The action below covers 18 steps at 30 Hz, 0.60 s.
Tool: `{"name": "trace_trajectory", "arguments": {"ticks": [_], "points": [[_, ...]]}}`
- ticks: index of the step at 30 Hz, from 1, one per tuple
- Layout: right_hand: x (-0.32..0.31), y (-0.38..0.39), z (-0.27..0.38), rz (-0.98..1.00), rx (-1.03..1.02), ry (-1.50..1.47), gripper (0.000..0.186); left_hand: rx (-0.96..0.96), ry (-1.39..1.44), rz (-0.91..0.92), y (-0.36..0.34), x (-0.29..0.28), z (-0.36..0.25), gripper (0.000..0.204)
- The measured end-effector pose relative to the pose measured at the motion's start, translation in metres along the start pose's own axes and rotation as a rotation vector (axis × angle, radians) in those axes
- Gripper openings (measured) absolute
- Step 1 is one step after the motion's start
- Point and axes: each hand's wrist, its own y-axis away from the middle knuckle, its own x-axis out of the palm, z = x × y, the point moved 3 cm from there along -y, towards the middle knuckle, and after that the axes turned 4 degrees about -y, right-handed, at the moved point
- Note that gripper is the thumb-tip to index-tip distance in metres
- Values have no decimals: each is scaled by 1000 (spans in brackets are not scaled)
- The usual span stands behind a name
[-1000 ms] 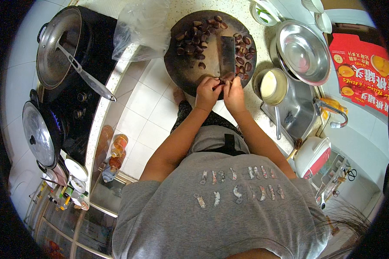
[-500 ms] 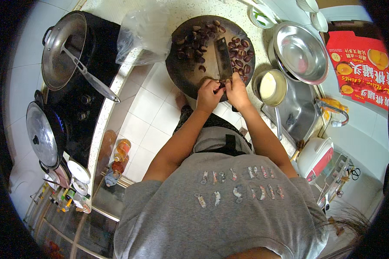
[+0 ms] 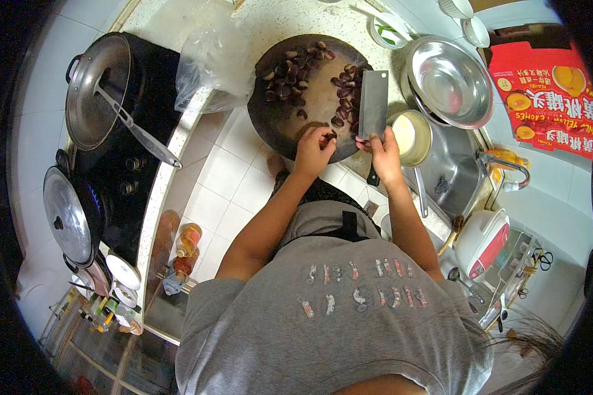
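Dark brown chestnuts (image 3: 287,82) lie on the left of a round wooden chopping board (image 3: 323,76), a few with pale patches showing. A second group of chestnuts (image 3: 344,99) lies at the board's right side. At the near edge of the board, my left hand (image 3: 313,157) pinches a single dark chestnut (image 3: 329,137) between its fingertips. My right hand (image 3: 385,157) grips a cleaver (image 3: 373,99) low, near where blade meets handle. The broad blade stands over the board's right edge, pointing away from me, and its black handle end sticks out below the fingers.
Left is a black hob with a wok (image 3: 99,89), a spatula (image 3: 135,131) and a lidded pan (image 3: 68,214) over a blue flame. A plastic bag (image 3: 214,66) lies beside the board. Right are a saucepan (image 3: 415,135), metal bowls (image 3: 451,82), the sink (image 3: 447,174) and a red carton (image 3: 540,92).
My hands have moved apart. The cleaver has shifted right, from the board's middle to its right edge. The right-hand chestnuts now lie further left, against the blade's left side.
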Motion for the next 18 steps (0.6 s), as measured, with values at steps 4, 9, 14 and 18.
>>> {"name": "trace_trajectory", "arguments": {"ticks": [4,9,14,18], "points": [[-6,6,-11,-38,-6,-24,13,45,16,41,-2,10,-7,26],[-9,9,-11,-89,-10,-137,10,94,-42,14,-9,21,-10,22],[-8,14,-11,-70,3,-86,14,-16,45,-30,-10,26,0,16],[-9,19,-17,-59,1,-68,17,67,-61,-61,-19,5,-8,18]]}}
